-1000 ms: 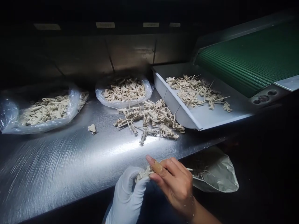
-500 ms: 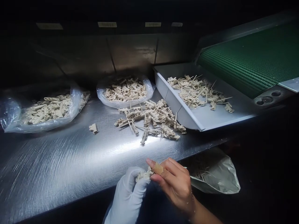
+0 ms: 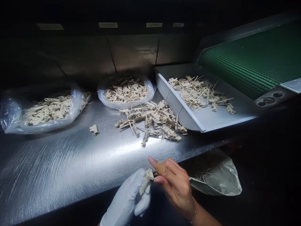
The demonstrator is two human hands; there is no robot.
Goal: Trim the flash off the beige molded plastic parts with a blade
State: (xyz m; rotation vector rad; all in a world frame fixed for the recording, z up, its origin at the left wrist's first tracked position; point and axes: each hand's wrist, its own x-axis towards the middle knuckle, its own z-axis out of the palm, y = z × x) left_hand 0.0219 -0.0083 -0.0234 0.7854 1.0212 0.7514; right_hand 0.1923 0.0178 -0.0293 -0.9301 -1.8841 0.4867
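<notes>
My left hand (image 3: pixel 131 191), in a white glove, is closed on a beige molded plastic part (image 3: pixel 146 181) in front of the table edge. The part is tilted, its knobby end up and toward my right hand. My right hand (image 3: pixel 176 185) is bare, with tan tape around its index finger. It pinches a small dark tool (image 3: pixel 155 174) whose tip meets or nearly meets the part; its kind is mostly hidden by the fingers. Beyond my hands, a pile of similar beige parts (image 3: pixel 155 117) with thin sticks lies on the metal table (image 3: pixel 94 163).
Two clear plastic bags (image 3: pixel 49 127) (image 3: pixel 124 104) of beige parts stand at the back left and middle. One loose part (image 3: pixel 94 129) lies between. A white tray (image 3: pixel 211 121) of parts sits below a green conveyor belt (image 3: pixel 249 59). A pale bag of scraps (image 3: pixel 223 179) hangs lower right.
My left hand has turned the plastic part, so it now stands more upright with its long side showing. The dark tool in my right hand has come into view. The piles are unchanged.
</notes>
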